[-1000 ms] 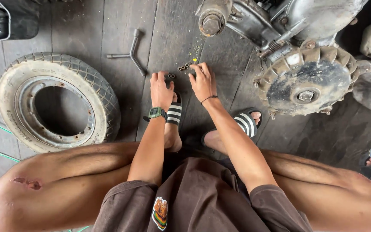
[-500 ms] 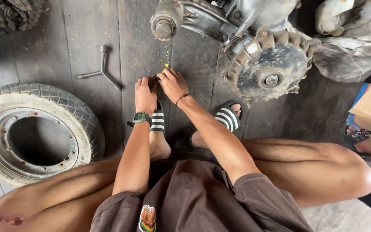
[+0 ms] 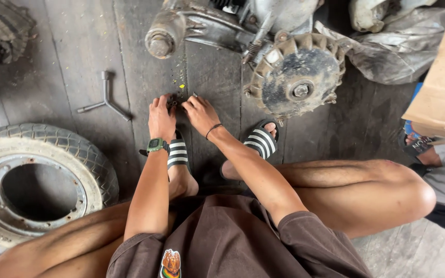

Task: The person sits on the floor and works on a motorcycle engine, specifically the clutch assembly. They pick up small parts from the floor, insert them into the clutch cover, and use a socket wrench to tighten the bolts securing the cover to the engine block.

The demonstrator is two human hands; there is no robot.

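Note:
I am squatting on a dark plank floor. My left hand (image 3: 160, 117), with a green watch on the wrist, and my right hand (image 3: 200, 113), with a thin black wristband, meet over a small dark metal part (image 3: 174, 103) on the floor. Both hands' fingers are curled onto it. Just beyond lie tiny yellow specks (image 3: 182, 86). A greasy scooter engine with a round finned drum (image 3: 297, 77) lies a little past my right hand.
A three-armed socket wrench (image 3: 105, 99) lies left of my hands. A small tyre on a grey rim (image 3: 37, 180) rests at lower left. A cardboard box (image 3: 441, 82) and another person's sandalled foot (image 3: 418, 146) are at right. Crumpled plastic (image 3: 387, 46) lies behind the engine.
The view has swung so the tyre slid down-left and the engine toward centre. A cardboard box came in at right. My hands stay together on the small part.

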